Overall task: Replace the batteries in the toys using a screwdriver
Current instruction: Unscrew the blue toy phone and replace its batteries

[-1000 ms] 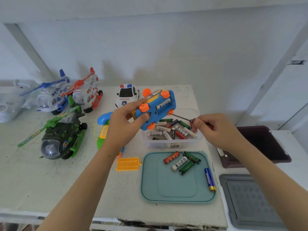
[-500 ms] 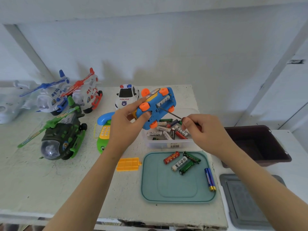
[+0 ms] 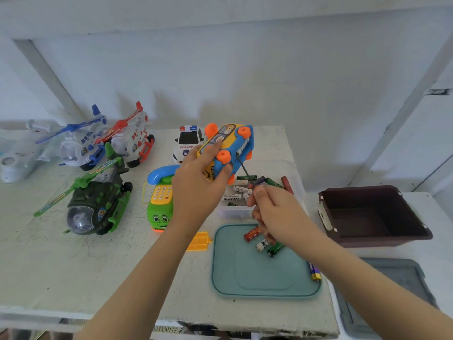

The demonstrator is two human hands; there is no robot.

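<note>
1. left hand (image 3: 198,190) grips the blue toy car (image 3: 235,146), tilted above the worktop (image 3: 73,266); right hand (image 3: 274,212) pinches the screwdriver (image 3: 245,168), tip at the car's underside.
2. yellow cover (image 3: 198,241) lies off beside the teal tray (image 3: 245,278); the battery swap looks midway, other toys seemingly not yet done.
3. four batteries (image 3: 252,234) show on the tray, three helicopters (image 3: 98,200), one police car (image 3: 187,143), one toy phone (image 3: 160,200).

Three helicopters (image 3: 98,197), one police car (image 3: 187,141), one toy phone (image 3: 160,200), one screwdriver (image 3: 257,180), one tray (image 3: 245,278), one brown bin (image 3: 355,202)

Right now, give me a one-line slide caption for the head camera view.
Left hand holds a blue toy car; right hand holds a screwdriver to its underside.
</note>
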